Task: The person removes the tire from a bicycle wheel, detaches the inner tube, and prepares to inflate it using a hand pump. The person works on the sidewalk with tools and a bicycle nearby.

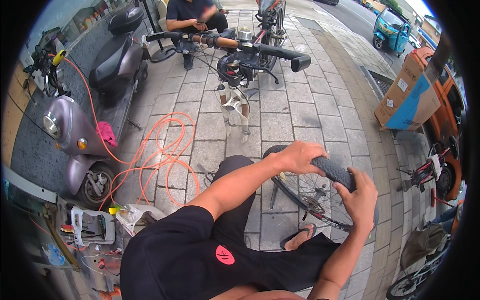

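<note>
A bicycle wheel (296, 199) with a black knobby tyre (336, 171) stands tilted between my legs, its spokes and hub showing. My left hand (301, 156) is closed over the top of the tyre, with its fingers curled round the far side. Further right along the same tyre, my right hand (358, 194) grips it with the thumb on the near side and the fingers over the tread. Beyond the wheel a bicycle's white front fork (235, 112) has no wheel in it, below brown and black handlebars (227, 42).
A grey scooter (75, 125) stands at left, with a coiled orange hose (167, 155) on the paving beside it. Tool trays (95, 225) lie at lower left. A seated person (192, 15) is at the back. A cardboard box (407, 95) and an orange vehicle (452, 110) stand at right.
</note>
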`<state>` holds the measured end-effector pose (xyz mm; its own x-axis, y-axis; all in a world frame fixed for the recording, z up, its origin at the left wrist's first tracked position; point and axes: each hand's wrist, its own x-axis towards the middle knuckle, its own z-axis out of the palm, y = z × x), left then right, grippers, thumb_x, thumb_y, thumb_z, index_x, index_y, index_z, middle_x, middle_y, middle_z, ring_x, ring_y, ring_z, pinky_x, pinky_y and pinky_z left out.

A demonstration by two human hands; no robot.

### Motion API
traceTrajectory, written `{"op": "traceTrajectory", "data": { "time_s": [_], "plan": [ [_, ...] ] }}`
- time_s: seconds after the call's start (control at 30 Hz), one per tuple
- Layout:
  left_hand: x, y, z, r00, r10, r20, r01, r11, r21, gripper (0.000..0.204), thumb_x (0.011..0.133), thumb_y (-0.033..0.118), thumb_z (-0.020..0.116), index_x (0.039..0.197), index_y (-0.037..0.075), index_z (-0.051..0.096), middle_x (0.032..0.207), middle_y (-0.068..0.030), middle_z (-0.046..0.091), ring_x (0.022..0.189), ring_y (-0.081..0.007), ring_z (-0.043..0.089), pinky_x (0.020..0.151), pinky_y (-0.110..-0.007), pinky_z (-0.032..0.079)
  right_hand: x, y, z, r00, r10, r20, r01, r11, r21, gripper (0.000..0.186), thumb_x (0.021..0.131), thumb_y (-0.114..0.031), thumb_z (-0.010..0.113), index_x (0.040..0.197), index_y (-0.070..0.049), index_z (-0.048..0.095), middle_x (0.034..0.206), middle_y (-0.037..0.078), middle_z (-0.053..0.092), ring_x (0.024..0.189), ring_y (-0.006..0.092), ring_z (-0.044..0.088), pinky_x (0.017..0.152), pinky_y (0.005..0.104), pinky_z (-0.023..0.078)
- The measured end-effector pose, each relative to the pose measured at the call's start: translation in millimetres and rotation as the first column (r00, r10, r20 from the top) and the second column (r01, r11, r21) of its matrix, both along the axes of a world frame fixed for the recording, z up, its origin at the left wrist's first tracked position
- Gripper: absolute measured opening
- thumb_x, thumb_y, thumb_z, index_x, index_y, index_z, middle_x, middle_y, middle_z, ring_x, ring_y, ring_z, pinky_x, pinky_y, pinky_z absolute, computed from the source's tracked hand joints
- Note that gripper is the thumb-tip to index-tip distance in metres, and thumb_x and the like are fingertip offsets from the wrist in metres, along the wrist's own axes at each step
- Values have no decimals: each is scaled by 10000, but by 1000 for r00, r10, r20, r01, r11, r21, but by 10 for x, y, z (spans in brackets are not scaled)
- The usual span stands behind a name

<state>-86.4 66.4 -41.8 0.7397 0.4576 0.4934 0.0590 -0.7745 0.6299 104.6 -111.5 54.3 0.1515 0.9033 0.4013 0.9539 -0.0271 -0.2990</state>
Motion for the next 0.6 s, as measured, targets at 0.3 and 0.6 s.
{"op": "traceTrajectory", "data": {
  "time_s": [0.3, 0.6],
  "plan": [
    [-127, 243, -51, 984, 177, -39, -180, 973, -142, 427, 742, 340, 924, 1039, 102, 732, 994, -69, 727, 952, -300, 705, 818, -400, 556, 478, -206, -333, 978, -174, -116, 173, 985, -12, 552, 700, -280, 950, 1111, -24, 687, 972, 172, 696, 911, 383, 671, 807, 448, 527],
    [-103, 205, 49, 993, 114, 29, -116, 991, 60, 453, 714, 330, 949, 1018, 93, 712, 921, -66, 681, 883, -286, 682, 761, -389, 535, 415, -219, -161, 961, -197, -195, 209, 977, 46, 442, 704, -270, 962, 974, -13, 725, 808, 163, 709, 738, 342, 697, 686, 407, 537]
  ]
}}
